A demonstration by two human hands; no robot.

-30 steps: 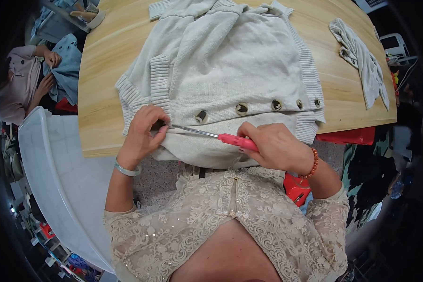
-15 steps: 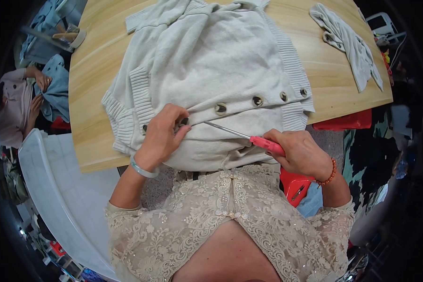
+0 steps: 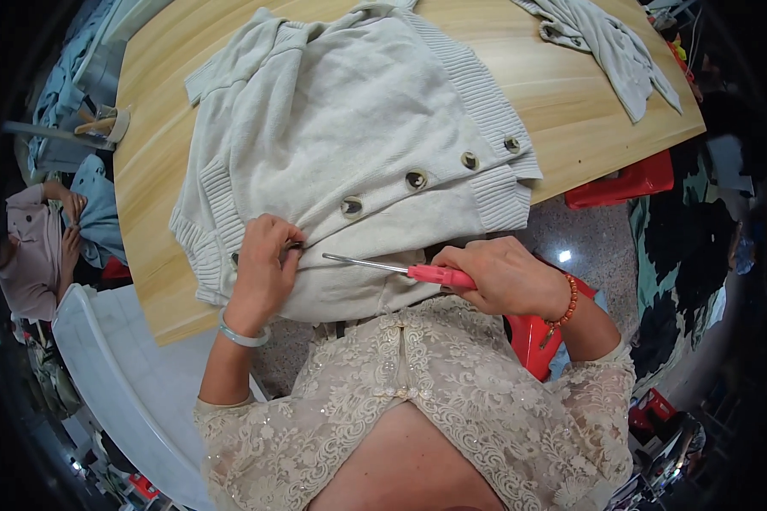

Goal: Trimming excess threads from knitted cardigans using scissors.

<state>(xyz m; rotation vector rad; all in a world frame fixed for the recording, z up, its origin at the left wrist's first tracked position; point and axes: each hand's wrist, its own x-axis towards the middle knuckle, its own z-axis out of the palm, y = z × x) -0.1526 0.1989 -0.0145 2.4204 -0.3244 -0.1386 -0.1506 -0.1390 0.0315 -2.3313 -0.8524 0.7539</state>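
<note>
A cream knit cardigan point(image 3: 358, 111) lies on the table with its lower part drawn over the near edge toward me. Large dark-and-pale buttons point(image 3: 415, 179) run in a slanting row across it. My left hand point(image 3: 268, 268) is closed in a pinch on a dark button at the left part of this row, mostly covered by the fingers. In my right hand point(image 3: 504, 277) is a pink-handled tool point(image 3: 439, 275) with a slim metal shaft, its exact kind unclear. The shaft points left, its tip over the cardigan's lower front, a little right of my left fingers.
A narrow cream knit piece point(image 3: 609, 55) lies at the table's point(image 3: 562, 119) far right. Red stools point(image 3: 622, 183) stand below the right edge and by my lap. A white curved-edged surface point(image 3: 119, 366) is at the left. Beyond it, a person point(image 3: 38, 238) handles blue cloth point(image 3: 98, 209).
The view has shifted, so the table and cardigan sit differently in it. My left hand still pinches at the button; the tool's tip stays close to it.
</note>
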